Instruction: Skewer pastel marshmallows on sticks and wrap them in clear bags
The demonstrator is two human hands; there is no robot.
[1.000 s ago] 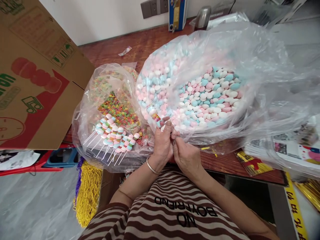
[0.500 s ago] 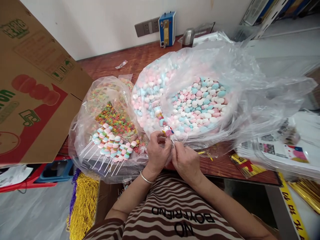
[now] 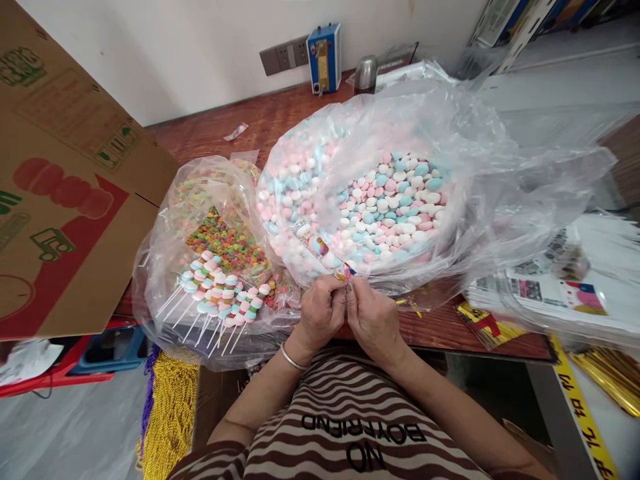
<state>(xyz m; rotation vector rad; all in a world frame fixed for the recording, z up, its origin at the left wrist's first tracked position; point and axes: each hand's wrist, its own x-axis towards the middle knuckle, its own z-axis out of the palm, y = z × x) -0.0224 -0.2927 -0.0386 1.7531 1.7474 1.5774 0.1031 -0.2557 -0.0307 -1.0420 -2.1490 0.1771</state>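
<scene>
Both of my hands meet at the table's front edge, fingers pinched together. My left hand (image 3: 321,310), a bangle on its wrist, is closed on the gathered lower end of a small printed clear bag (image 3: 318,246) holding candy. Beside it my right hand (image 3: 374,319) is also closed at that same end; the fingertips hide what exactly they pinch. The bag points away from me, over a large clear plastic bag (image 3: 300,180) of pink, white and blue candies (image 3: 395,203). To the left, several candy skewers (image 3: 225,290) on white sticks lie on a bag of colourful ring-shaped pieces (image 3: 220,233).
A large cardboard box (image 3: 65,180) stands at the left. At the right lie a stack of printed white bags (image 3: 565,287) and a pack of gold ties (image 3: 493,325). A blue device (image 3: 324,59) and a metal-topped container (image 3: 366,73) stand by the wall.
My hands have drawn closer together at the small bag's end, and the bag has tilted left and lower. The whole view has shifted slightly.
</scene>
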